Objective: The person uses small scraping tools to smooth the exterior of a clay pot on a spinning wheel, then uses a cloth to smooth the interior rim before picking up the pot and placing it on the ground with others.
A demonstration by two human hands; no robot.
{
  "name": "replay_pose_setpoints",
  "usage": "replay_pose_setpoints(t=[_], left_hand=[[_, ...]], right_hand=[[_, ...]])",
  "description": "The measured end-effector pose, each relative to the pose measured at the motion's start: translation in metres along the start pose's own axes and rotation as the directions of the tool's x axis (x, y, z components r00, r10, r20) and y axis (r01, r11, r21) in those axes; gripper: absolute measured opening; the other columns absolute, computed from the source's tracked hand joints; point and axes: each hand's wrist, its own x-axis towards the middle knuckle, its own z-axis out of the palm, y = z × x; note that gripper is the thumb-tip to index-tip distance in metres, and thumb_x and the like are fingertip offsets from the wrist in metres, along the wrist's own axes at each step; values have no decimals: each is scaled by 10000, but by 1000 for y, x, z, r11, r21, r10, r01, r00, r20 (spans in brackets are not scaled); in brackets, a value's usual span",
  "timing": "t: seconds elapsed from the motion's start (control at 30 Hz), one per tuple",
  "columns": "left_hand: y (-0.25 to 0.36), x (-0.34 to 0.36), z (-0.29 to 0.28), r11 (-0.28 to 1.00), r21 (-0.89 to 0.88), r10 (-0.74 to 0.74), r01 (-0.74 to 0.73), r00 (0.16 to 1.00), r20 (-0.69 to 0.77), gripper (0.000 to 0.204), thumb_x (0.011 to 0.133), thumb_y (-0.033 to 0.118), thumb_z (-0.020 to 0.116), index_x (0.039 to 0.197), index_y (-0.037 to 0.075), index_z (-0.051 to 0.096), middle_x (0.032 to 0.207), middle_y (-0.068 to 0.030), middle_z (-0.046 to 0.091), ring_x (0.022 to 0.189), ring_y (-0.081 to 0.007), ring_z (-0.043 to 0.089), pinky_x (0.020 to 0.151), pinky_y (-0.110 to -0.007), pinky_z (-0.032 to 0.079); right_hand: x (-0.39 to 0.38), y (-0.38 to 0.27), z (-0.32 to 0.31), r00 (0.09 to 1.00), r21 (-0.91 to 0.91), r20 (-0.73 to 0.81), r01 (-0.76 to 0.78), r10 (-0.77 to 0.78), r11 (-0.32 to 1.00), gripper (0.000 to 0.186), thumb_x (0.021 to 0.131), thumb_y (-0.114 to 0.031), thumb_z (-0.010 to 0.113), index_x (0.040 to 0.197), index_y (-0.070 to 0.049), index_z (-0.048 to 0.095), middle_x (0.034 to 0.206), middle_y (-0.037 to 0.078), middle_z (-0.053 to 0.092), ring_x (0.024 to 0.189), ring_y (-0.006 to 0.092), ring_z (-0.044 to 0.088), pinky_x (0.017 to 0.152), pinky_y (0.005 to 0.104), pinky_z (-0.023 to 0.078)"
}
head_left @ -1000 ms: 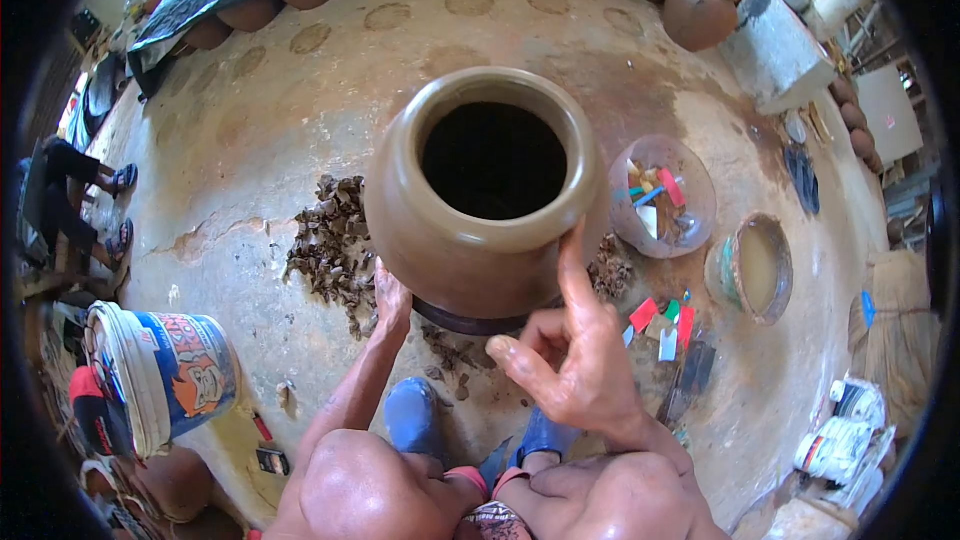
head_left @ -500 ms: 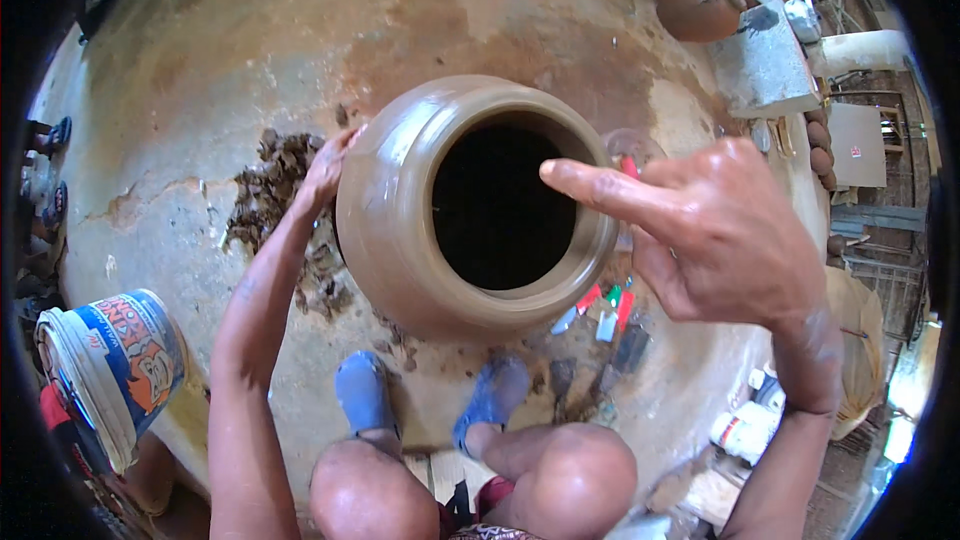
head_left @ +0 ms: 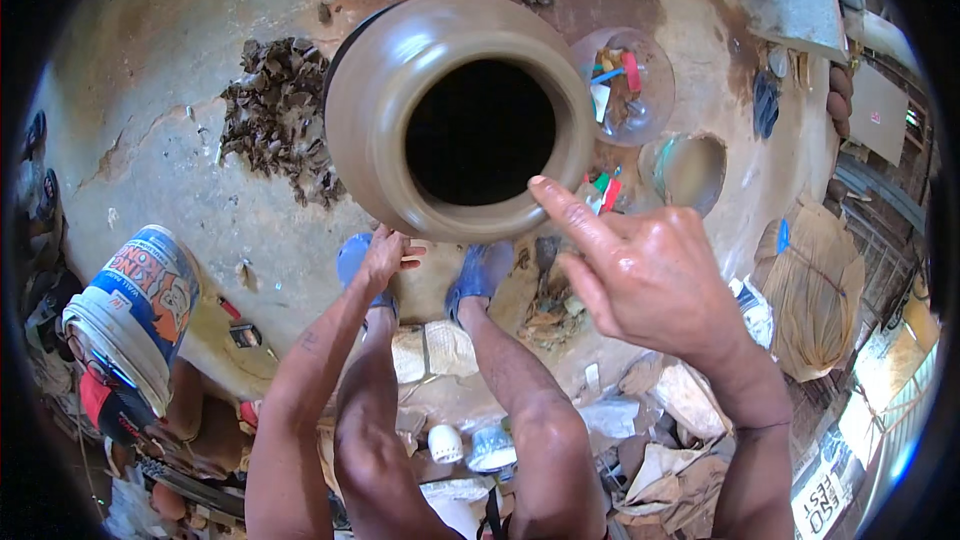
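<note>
A large, round, wet-looking brown clay pot (head_left: 372, 125) stands on the floor before me, its wide dark mouth facing up. My right hand (head_left: 655, 275) is at the near right of its rim. The index finger is stretched out with its tip on the lip, the thumb is apart and the other fingers are curled under. My left hand (head_left: 388, 258) is low at the pot's near side, above my left shoe, with its fingers apart and nothing visible in them. Whether it touches the pot is hard to see. The pot's inside is too dark to make out.
Clay scraps (head_left: 275, 110) lie left of the pot. To its right are a clear basin (head_left: 655, 105) with small tools and a round container (head_left: 690, 172). A paint bucket (head_left: 150, 285) stands at left; a tied brown bundle (head_left: 815, 290) sits at right. Blue shoes (head_left: 482, 270) are on my feet.
My left hand has come from the pot's left side to its near side. My right fingertip has moved from over the mouth to the near right lip. The view has shifted, showing more floor near me.
</note>
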Motion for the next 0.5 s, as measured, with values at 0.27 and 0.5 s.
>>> replay_pose_setpoints(t=[0.27, 0.5], left_hand=[[56, 16, -75, 965, 202, 218, -167, 940, -262, 449, 1059, 363, 518, 1413, 90, 485, 1273, -104, 632, 1072, -249, 658, 829, -437, 583], [65, -46, -90, 938, 294, 252, -182, 942, -222, 443, 1059, 356, 519, 1410, 87, 495, 1259, -100, 638, 1058, -240, 660, 822, -424, 584]], right_hand=[[-1, -33, 34, 995, 349, -68, -41, 69, 936, 672, 879, -184, 745, 1469, 26, 503, 793, 163, 725, 615, 315, 704, 584, 417, 553], [0, -58, 45, 979, 513, -93, -109, 182, 852, 718, 886, -179, 757, 1499, 37, 451, 678, 128, 678, 565, 297, 689, 556, 405, 542]])
